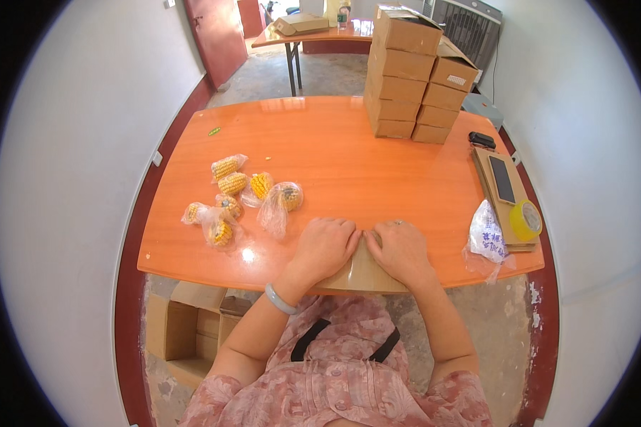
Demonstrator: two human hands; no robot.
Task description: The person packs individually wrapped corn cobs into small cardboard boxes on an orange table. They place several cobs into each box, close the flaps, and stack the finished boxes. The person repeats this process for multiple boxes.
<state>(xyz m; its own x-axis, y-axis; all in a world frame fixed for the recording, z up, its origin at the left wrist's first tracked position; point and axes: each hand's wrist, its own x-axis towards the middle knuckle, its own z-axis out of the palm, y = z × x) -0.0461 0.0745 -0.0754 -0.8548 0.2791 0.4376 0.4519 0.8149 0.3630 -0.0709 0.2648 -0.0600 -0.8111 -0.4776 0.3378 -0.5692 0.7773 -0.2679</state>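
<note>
Both hands lie side by side on a flat piece of brown cardboard at the near edge of the table, a shiny strip of clear tape down its middle. My left hand covers its left part, and a pale bangle circles that wrist. Over the right part rests my right hand, with a ring on one finger. The two thumbs nearly meet. Curled fingertips are hidden, so whether they grip the cardboard cannot be told. To the left of my left hand sit several corn cob pieces in clear plastic bags.
Stacked cardboard boxes stand at the table's far right. Along the right edge are flattened cardboard, a smartphone, a yellow tape roll, a printed plastic bag and a black object. An open carton sits on the floor.
</note>
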